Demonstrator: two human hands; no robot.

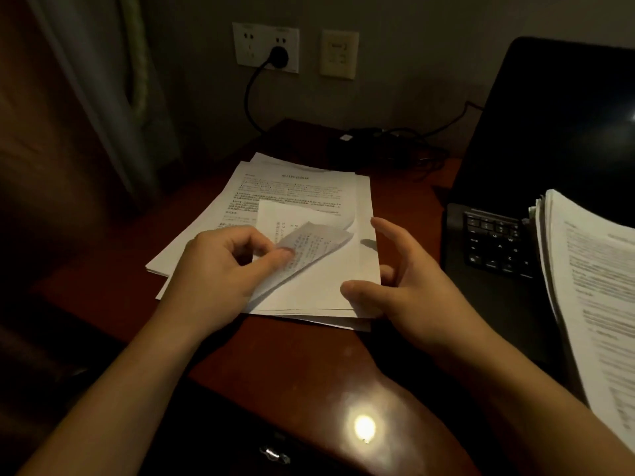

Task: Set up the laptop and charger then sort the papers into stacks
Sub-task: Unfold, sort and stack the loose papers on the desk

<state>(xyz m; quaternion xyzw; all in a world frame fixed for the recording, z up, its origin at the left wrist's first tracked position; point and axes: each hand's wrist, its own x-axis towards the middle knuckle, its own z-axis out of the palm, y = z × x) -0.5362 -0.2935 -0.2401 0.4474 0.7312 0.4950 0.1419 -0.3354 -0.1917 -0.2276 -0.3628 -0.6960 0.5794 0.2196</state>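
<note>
A loose stack of printed papers point(295, 190) lies on the reddish wooden desk point(285, 359). My left hand point(220, 273) pinches the curled top sheet point(309, 245), which is bent over so its printed side shows. My right hand point(405, 283) rests at the stack's right edge, fingers spread and thumb on the near corner. An open black laptop point(536, 159) stands at the right, with a second stack of papers point(598, 286) lying across its keyboard. The black charger plug point(279, 57) sits in the wall socket, and its cable runs down to a power brick point(364, 135) behind the papers.
A curtain point(113, 80) hangs at the left beside dark wood panelling. A second wall plate point(338, 53) is right of the socket. A lamp reflection point(364, 427) glares on the desk's near edge, above a drawer handle point(275, 455).
</note>
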